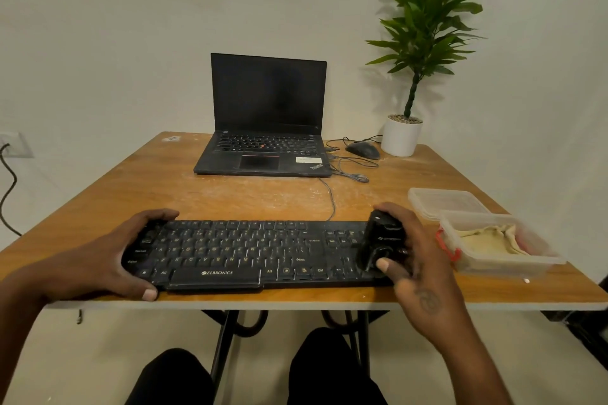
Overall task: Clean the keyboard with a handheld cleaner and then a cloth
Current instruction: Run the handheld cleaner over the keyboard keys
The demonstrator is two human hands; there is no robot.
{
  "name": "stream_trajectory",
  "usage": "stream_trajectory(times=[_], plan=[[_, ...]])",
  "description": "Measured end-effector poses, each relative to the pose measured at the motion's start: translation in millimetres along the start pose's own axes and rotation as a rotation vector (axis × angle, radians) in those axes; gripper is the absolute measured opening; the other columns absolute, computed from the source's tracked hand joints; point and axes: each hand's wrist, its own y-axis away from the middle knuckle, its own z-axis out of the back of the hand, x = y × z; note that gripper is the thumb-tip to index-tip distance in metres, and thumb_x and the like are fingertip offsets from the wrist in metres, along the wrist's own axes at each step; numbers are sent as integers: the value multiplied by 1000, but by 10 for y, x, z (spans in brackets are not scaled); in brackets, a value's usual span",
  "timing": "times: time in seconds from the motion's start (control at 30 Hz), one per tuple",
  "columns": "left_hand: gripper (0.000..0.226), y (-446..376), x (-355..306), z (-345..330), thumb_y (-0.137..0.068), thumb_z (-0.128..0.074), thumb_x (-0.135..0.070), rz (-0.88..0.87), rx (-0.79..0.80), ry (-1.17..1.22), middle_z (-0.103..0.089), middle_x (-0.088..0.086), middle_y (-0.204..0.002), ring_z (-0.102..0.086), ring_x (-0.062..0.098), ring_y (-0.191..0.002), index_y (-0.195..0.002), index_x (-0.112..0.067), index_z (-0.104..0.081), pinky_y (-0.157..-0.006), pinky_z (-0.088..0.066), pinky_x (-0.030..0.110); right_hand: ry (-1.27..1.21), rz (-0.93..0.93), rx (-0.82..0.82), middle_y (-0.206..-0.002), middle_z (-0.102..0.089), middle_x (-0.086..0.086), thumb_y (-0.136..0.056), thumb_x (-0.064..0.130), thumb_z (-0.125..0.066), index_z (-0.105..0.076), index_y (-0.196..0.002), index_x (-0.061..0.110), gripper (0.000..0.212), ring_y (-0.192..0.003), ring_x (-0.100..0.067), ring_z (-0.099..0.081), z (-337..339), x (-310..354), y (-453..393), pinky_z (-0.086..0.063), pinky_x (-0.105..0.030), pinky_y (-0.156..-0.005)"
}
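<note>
I take the black keyboard (250, 253) as my reference. It lies flat along the near edge of the wooden table (230, 197), long side parallel to that edge, its cable running from the back edge toward the laptop (266, 122).

My left hand (108, 260) grips the left end of the keyboard: fingers curl over the back corner, thumb rests at the front edge. The grip is closed on the keyboard body.

My right hand (414, 260) holds the handheld cleaner (381, 243), a small black unit standing on the right end of the keyboard, over the numeric pad area. Fingers wrap its far side, and the thumb presses its near lower face. I cannot tell whether its underside touches the keys.

Right of the keyboard, just beside its right end, sits a clear plastic container (539, 260) holding a folded beige cloth (487, 240). The container lid (447, 202) lies behind the container, touching it.

Behind the keyboard, well apart, the laptop stands open with a dark screen. Behind and to the right are a mouse (363, 150) and a potted plant (414, 52).
</note>
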Motion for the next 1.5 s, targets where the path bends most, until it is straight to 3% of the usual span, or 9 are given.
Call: stream_trajectory(times=[0.13,0.53,0.73,0.9,1.0,1.17,1.27,1.4,1.5], plan=[[129,-1,10,3,-43,-106,-55,3,-10,-9,-49,-18,-149,-59,18,-129,-150,-61,-34,-102,-54,46,-23,-59,-88,-120,-61,20,-82,-20,-59,-50,-132,49,86,-111,-3,-60,282,-118,8,-55,-31,-88],[130,-86,174,27,-42,-110,-39,-17,-56,39,-55,-4,-150,-61,30,-129,-151,-55,-40,-105,-49,56,29,5,-25,-112,-59,28,-80,-24,-56,-50,-130,51,90,-108,3,-60,1,-32,5,-51,-13,-79],[135,-98,243,65,-41,-111,-35,-8,-37,48,-55,0,-150,-60,36,-129,-153,-52,-39,-103,-49,60,125,-72,-170,-113,-60,27,-83,-18,-60,-45,-128,60,91,-101,5,-59,308,-149,-4,-55,-22,-79],[138,-113,223,22,-37,-101,-69,-10,-71,-116,-49,-11,-157,-53,21,-139,-157,-51,-35,-110,-45,58,211,-110,-217,-107,-59,27,-82,-16,-60,-41,-127,64,94,-98,1,-58,291,-123,-28,-57,-40,-84],[139,-102,257,50,-39,-103,-65,14,-62,-127,-49,-13,-157,-53,21,-140,-158,-51,-33,-111,-46,57,248,-50,-182,-109,-61,20,-77,-14,-59,-42,-131,60,93,-102,-11,-60,162,-124,-65,-55,-45,-86],[139,-143,369,99,-42,-104,-61,35,-22,-185,-47,-15,-158,-53,20,-141,-160,-51,-31,-110,-47,56,170,4,-104,-106,-64,16,-76,-22,-55,-49,-133,47,90,-95,9,-58,39,-85,-135,-47,-6,-73],[140,-162,355,86,-41,-104,-62,36,-43,-184,-47,-14,-158,-53,20,-141,-160,-50,-31,-111,-47,55,154,-34,-109,-110,-62,18,-80,-19,-55,-46,-132,53,89,-101,3,-59,172,-140,-145,-52,-20,-77],[140,-138,368,74,-40,-106,-58,38,-45,-151,-48,-11,-158,-52,23,-140,-159,-49,-33,-110,-45,56,194,-110,-199,-108,-64,13,-83,-16,-58,-42,-130,59,89,-94,4,-61,331,-206,-148,-52,-15,-63],[138,-132,381,74,-42,-105,-59,28,-36,-163,-48,-13,-158,-52,22,-141,-159,-50,-33,-110,-46,56,222,-109,-231,-105,-64,11,-81,-16,-57,-40,-130,59,91,-94,-8,-62,252,-203,-156,-58,-35,-71]])
